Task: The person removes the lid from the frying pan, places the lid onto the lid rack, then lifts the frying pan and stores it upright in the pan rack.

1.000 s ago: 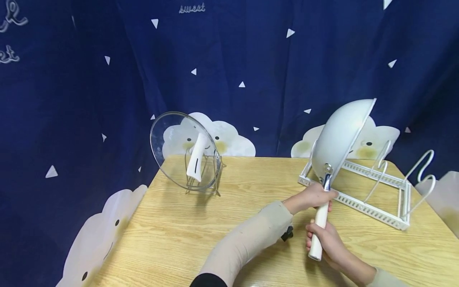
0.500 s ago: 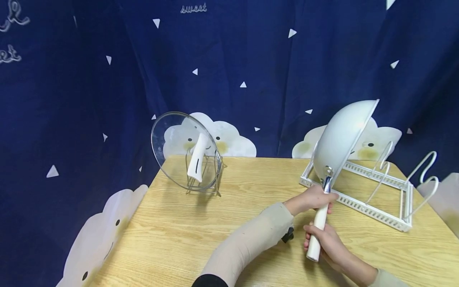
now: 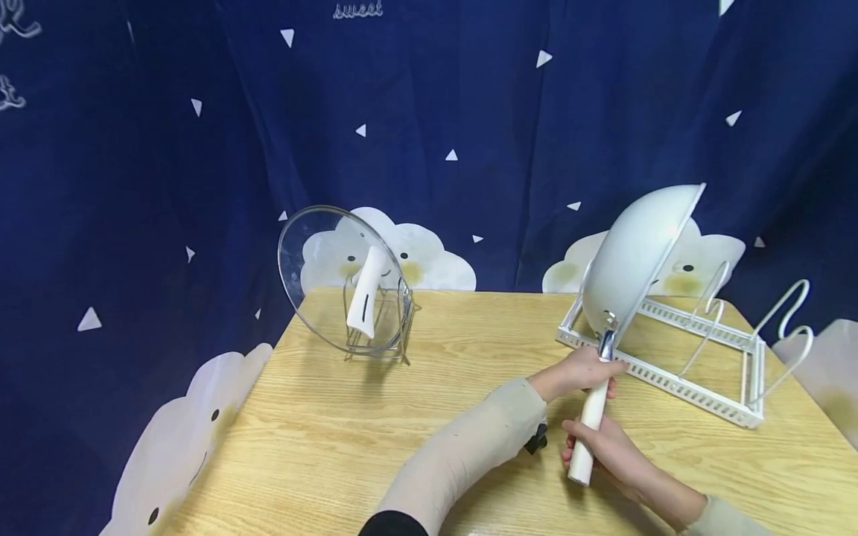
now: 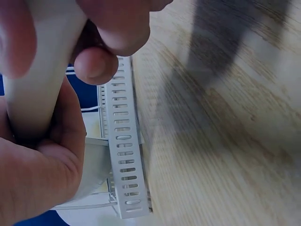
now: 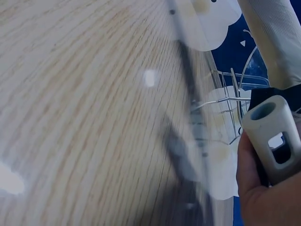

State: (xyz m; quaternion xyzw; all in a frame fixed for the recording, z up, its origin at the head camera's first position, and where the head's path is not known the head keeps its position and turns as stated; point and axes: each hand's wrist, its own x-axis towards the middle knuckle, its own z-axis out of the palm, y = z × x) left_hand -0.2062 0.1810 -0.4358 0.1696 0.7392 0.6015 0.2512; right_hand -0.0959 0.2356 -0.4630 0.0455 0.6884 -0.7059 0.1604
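Observation:
A white wok (image 3: 633, 253) stands tilted on its side at the left end of a white rack (image 3: 690, 391), its rounded outside toward the left. Its long pale handle (image 3: 593, 409) slopes down toward me. My left hand (image 3: 579, 370) grips the handle's upper part, just below the metal joint. Lower down, my right hand (image 3: 617, 450) holds the handle near its free end. From the right wrist, the hollow handle end (image 5: 270, 123) shows above my right hand (image 5: 277, 202). Whether the wok's lower edge touches the rack is hidden.
To the left, a glass lid (image 3: 322, 290) with a white grip leans in a small wire stand (image 3: 395, 339). Curved white dividers (image 3: 794, 327) rise from the rack's right side. A wooden table (image 3: 322, 432) carries everything, before a dark blue curtain (image 3: 429, 89).
The handle's free end and my right hand have shifted slightly to the left. My left hand keeps its grip, and the wok stays almost where it was.

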